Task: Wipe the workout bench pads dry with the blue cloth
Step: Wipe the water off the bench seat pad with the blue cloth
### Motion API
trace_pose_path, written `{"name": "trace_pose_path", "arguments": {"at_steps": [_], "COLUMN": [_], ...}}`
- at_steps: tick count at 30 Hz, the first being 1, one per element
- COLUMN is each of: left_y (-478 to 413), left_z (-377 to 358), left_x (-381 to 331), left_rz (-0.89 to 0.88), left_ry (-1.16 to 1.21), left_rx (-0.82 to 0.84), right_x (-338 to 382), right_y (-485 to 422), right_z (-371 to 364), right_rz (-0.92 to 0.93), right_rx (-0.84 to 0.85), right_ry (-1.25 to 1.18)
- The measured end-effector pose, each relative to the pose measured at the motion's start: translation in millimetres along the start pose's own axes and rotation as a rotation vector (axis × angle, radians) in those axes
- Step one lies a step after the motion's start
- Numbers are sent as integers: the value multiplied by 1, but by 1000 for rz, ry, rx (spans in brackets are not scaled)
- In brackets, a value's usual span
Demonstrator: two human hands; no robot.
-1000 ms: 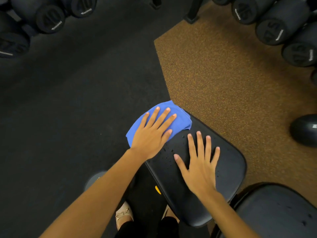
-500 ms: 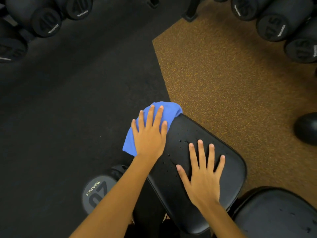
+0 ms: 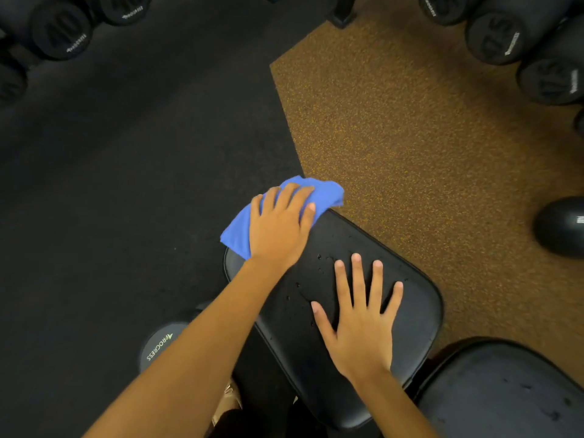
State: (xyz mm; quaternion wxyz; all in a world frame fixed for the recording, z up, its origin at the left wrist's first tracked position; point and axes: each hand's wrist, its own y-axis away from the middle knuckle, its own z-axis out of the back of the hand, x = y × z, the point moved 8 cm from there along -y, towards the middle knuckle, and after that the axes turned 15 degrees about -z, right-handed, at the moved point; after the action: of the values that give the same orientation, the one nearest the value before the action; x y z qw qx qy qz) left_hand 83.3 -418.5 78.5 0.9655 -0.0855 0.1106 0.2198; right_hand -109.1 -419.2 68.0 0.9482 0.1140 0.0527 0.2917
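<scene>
The black seat pad [image 3: 410,298] of the workout bench runs away from me, with water droplets [image 3: 319,257] on its middle. The blue cloth [image 3: 235,235] is draped over the pad's far narrow end. My left hand [image 3: 278,226] lies on the cloth, its fingers curled down over it at the pad's tip. Flat on the pad nearer me, my right hand [image 3: 360,324] has its fingers spread and holds nothing. A second black pad [image 3: 505,390] shows at the bottom right, marked with damp patches.
A dumbbell [image 3: 158,346] lies on the black floor left of the bench, beside my foot [image 3: 229,396]. More dumbbells sit at the top left [image 3: 63,33] and top right [image 3: 496,36], and one [image 3: 559,226] rests on the brown floor mat [image 3: 410,137].
My left hand has slid the cloth along the far end of the pad and back, and its fingers have gone from straight to curled over the cloth. My right hand has stayed put.
</scene>
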Motion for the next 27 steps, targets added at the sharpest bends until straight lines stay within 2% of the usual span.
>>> {"name": "trace_pose_path", "arguments": {"at_steps": [2,3,8,10,12,16,18,21,23,25,27], "left_y": [-16,-24,-29,-28,-32,-44,-47,-40,-30,-26,-16], "left_z": [-1,-4,-20,-19,-16,-18,-21,-21,-17,-11,-5], "left_x": [5,-2,-60,-57,-43,-1,-5,-36,-36,-15,16], "left_rz": [111,105,-237,-273,-210,159,171,-54,-106,-8,220], "left_ry": [10,15,14,2,-39,-3,-25,-54,-16,8,65], "left_rx": [23,48,111,136,155,334,367,295,220,174,186], "right_x": [0,0,-1,-1,-1,0,0,-1,-1,-1,-1], "right_y": [0,0,-1,-1,-1,-1,-1,-1,-1,-1,-1], "right_z": [0,0,0,1,1,1,1,1,0,1,1], "right_rz": [1,2,-3,-2,1,2,2,1,0,2,5], "right_rx": [-2,0,-2,2,5,2,-3,1,4,-2,-1], "right_ry": [0,3,-4,-7,-13,-16,-16,-12,-16,-19,-14]}}
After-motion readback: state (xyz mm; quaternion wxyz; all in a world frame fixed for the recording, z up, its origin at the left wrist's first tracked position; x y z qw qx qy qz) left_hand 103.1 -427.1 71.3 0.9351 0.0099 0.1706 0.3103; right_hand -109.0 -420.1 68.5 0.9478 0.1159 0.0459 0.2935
